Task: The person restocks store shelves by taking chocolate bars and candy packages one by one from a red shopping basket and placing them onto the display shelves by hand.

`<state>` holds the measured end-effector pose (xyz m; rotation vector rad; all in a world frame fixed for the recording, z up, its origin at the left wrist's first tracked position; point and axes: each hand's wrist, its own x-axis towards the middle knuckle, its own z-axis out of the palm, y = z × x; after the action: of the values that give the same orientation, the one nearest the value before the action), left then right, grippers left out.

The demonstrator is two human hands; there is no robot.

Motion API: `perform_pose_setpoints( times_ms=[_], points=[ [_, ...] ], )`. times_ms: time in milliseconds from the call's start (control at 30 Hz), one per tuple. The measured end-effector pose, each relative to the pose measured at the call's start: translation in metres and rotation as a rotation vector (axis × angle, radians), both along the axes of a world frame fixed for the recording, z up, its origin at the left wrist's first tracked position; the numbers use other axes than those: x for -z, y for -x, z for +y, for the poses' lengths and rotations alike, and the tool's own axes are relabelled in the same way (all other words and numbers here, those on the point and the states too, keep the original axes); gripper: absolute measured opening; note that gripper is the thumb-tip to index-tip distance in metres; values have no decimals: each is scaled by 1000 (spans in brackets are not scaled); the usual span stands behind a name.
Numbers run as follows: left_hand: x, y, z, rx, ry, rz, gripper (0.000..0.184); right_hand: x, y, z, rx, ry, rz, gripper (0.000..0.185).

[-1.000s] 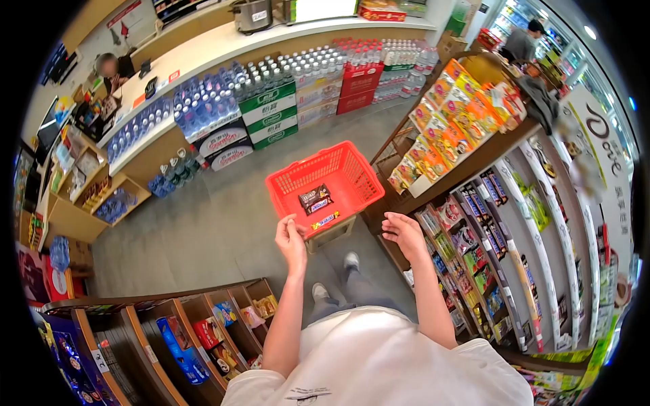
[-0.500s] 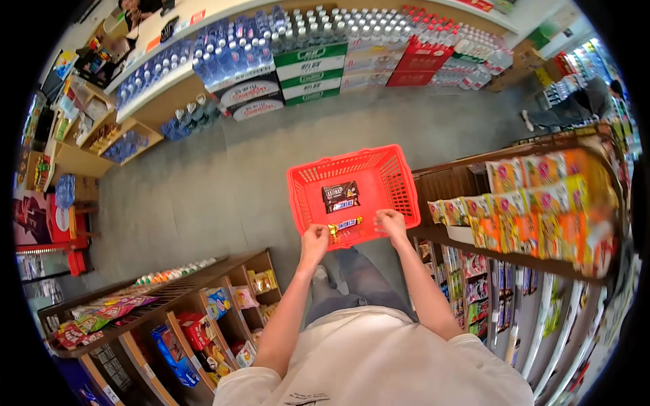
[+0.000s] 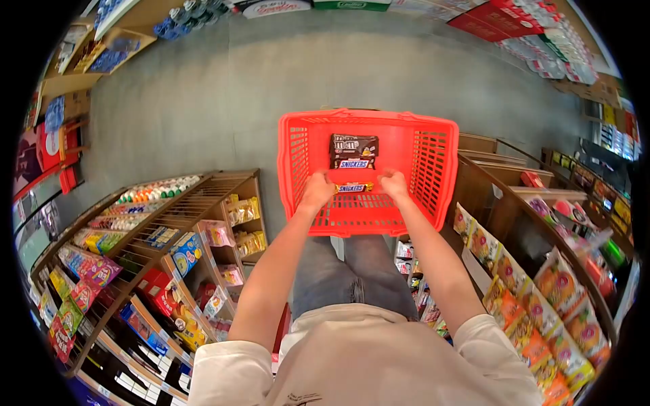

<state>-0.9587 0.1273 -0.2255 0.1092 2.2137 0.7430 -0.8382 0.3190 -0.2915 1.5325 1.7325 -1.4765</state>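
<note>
A red plastic shopping basket [image 3: 288, 159] is in front of my legs, with both forearms reaching over its near side. Inside lies a dark brown M&M's pack [image 3: 354, 147], with a Snickers bar [image 3: 353, 164] just below it. A second Snickers bar [image 3: 354, 188], with a yellow-gold edge, lies level between my hands. My left hand [image 3: 319, 189] is closed in a pinch at this bar's left end. Close by the right end, my right hand [image 3: 393, 184] has its fingers curled together; whatever is in them, if anything, is hidden.
At left stands a wooden shelf unit [image 3: 213, 203] stocked with snack bags and boxes. To the right, another rack [image 3: 504, 196] carries several bagged snacks [image 3: 521, 284]. Grey floor [image 3: 203, 101] stretches ahead toward stacked drink packs [image 3: 497, 20].
The view has tipped downward, and the basket looks larger and nearer. My hands have come closer together over the basket. The bar between them has turned from slanted to level.
</note>
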Motion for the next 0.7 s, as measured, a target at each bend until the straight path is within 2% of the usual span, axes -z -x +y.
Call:
perform_pose_setpoints(
  times_ms=[100, 167, 233, 367, 467, 600, 667, 700],
  points=[
    [20, -1, 3, -22, 24, -149, 40, 3, 14, -2, 31, 69, 2, 39],
    [31, -2, 6, -26, 6, -81, 46, 23, 10, 3, -127, -36, 4, 45],
    [38, -2, 9, -29, -3, -128, 49, 11, 14, 2, -157, -61, 1, 44],
    [55, -3, 13, -143, -41, -146, 45, 9, 14, -2, -217, -61, 51, 46],
    [62, -9, 9, -122, -17, -115, 28, -14, 24, -3, -251, 27, 46, 47],
    [34, -10, 16, -166, 46, -289, 25, -23, 24, -8, -238, 80, 95, 45],
    [45, -19, 15, -428, -161, -423, 25, -22, 21, -19, -106, 255, 134, 42],
    [45, -20, 16, -424, -173, -411, 25, -20, 19, -25, -108, 245, 147, 42]
  ],
)
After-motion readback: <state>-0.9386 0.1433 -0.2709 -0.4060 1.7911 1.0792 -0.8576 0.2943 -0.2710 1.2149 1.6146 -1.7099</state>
